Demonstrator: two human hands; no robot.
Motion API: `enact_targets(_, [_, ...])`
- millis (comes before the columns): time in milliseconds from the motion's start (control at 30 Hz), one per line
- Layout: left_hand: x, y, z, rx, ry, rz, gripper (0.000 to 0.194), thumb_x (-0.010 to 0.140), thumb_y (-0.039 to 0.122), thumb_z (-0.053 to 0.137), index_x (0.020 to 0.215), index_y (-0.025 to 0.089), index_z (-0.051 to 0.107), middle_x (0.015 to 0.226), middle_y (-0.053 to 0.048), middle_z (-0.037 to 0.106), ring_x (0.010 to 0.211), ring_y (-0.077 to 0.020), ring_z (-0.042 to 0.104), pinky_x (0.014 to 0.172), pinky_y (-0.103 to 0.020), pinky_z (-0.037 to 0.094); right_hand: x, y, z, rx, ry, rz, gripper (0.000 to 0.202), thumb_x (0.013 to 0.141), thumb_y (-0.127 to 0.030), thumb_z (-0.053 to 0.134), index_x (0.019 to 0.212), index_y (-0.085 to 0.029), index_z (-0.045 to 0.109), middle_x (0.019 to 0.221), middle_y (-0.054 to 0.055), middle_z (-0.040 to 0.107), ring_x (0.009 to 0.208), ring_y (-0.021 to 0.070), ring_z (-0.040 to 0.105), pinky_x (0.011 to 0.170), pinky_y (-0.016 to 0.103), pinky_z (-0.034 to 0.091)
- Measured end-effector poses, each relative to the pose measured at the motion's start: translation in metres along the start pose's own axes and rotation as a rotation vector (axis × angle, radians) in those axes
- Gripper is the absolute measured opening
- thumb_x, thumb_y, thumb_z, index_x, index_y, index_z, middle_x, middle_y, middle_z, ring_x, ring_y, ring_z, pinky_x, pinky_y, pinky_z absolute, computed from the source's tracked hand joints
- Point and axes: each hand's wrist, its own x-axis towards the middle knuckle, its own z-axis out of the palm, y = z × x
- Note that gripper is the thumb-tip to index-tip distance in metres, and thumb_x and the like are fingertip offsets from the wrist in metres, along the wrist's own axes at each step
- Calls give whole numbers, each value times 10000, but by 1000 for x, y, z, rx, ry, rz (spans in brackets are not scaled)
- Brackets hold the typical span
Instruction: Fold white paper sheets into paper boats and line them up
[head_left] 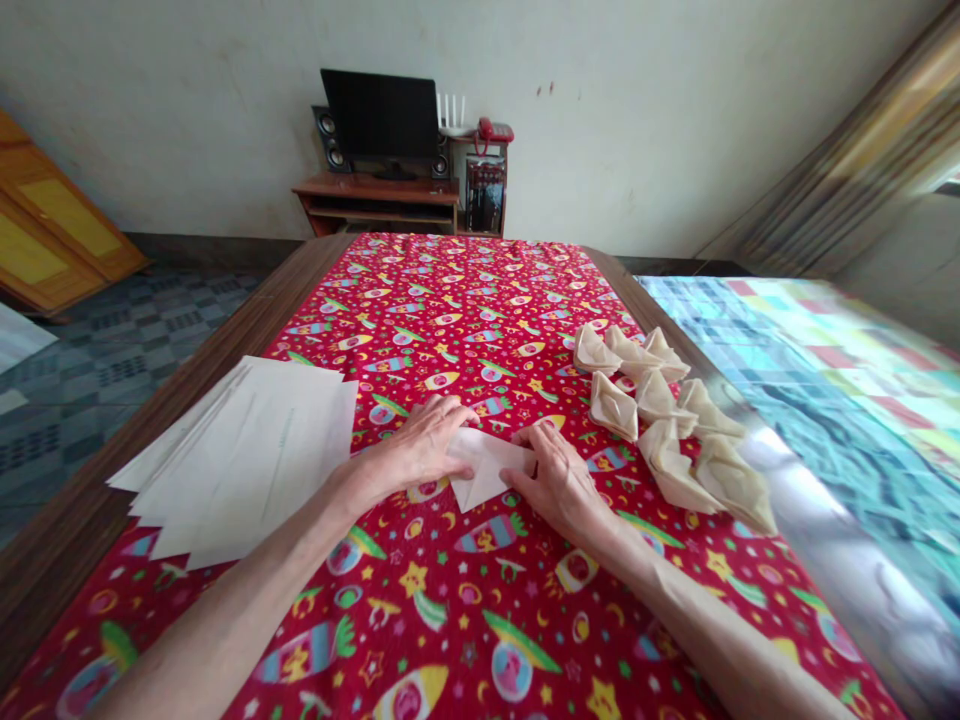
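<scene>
A small folded sheet of white paper (484,462) lies on the red patterned cloth between my hands. My left hand (429,440) is at its left edge, with the thumb on top and the fingers curled over the upper corner. At the right corner, my right hand (556,470) pinches the paper between thumb and bent fingers. Left of my hands lies a fanned stack of white paper sheets (255,460). Several folded paper boats (652,400) stand in a cluster to the right; their hollow tops face up.
The red cloth (450,600) covers a long wooden table (247,320). A bed with a checked cover (795,390) adjoins the right side. Beyond the far end are a monitor (382,115), speakers and a red telephone (495,130). An orange cabinet (60,220) stands left.
</scene>
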Motion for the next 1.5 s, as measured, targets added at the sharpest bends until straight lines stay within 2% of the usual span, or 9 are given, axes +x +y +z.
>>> enact_targets(133, [-3,-2,2,-18,16,29,469,652,294,769,1047,225,525,1057,-24,498,1055,-218,478,909,-366,440,-2,1,2,7,16,-28,262,764,-266,638,997,-208,535,899,48,574,874,216,544,751,344,468])
enact_targets(300, [-5,-2,4,-46,63,65,430,676,274,742,1043,223,523,1066,-26,494,1050,-206,487,924,-358,446,-8,-1,1,26,23,-72,330,838,-267,571,1165,-235,542,966,69,574,884,222,549,762,370,489])
enact_targets(567, [-5,0,5,-48,42,66,462,675,245,755,1073,214,522,1126,-46,507,1094,-219,483,969,-392,435,-11,-3,1,-15,10,-105,342,868,-238,529,1210,-228,548,1105,101,571,985,251,542,812,412,508])
enact_targets(833, [-12,-4,8,-51,86,115,494,714,221,717,1160,239,506,1206,-45,527,1173,-221,461,1039,-413,386,-14,-2,2,-85,28,-157,395,880,-214,497,1275,-217,503,1192,111,568,1082,255,529,876,424,501])
enact_targets(1033, [-15,-3,7,-41,73,117,501,724,191,708,1182,236,510,1241,-46,520,1188,-227,452,1053,-416,369,-14,-1,3,-110,20,-168,378,891,-209,482,1268,-187,510,1208,119,568,1102,262,519,917,440,479])
enact_targets(1200, [-15,5,2,-55,96,96,416,705,177,728,1071,216,534,1222,-49,501,1166,-230,437,1019,-406,396,-15,-1,2,-83,9,-146,368,894,-216,475,1260,-207,509,1214,116,556,1099,261,511,893,441,485])
enact_targets(1333, [-14,8,-1,-42,100,102,393,692,196,746,1015,202,521,1163,-54,500,1125,-235,448,976,-396,419,-14,-3,0,-80,36,-120,280,880,-215,496,1153,-208,558,1270,116,501,1114,267,479,903,445,462])
enact_targets(1400, [-14,7,-1,-24,78,101,378,694,206,746,997,196,519,1101,-48,530,1086,-236,470,953,-396,421,-12,-5,-1,-103,60,-102,220,864,-227,524,1075,-209,586,1217,112,516,1069,263,487,879,437,459])
enact_targets(1500, [-13,4,2,-24,36,78,425,706,194,728,1070,206,509,1093,-37,572,1076,-231,498,967,-403,393,-9,-5,-2,-151,46,-83,168,843,-253,563,1000,-211,605,1038,89,563,957,248,508,822,415,452])
